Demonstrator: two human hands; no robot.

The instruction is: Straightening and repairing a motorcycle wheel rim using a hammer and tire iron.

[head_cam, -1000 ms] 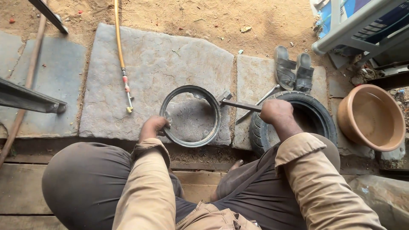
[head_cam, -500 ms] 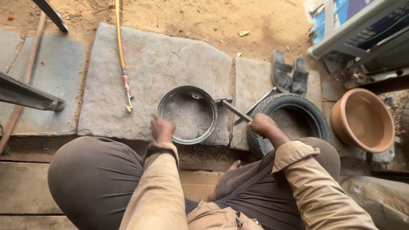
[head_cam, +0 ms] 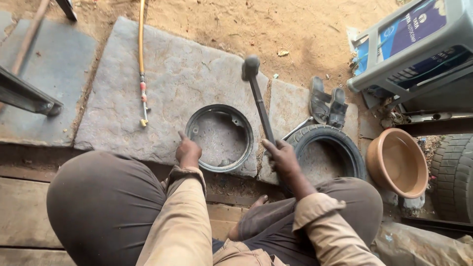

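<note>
Raising hammer w/ right hand, rim steadied

Greys, blacks and earth tones

Dark grey metal rim on a grey stone slab; black tyre, terracotta basin, yellow hose, tan sleeves.

Right hand covers the hammer handle's lower end. The big tyre at right is cut by the frame edge; the small tyre's near rim hides behind the knee.
</note>
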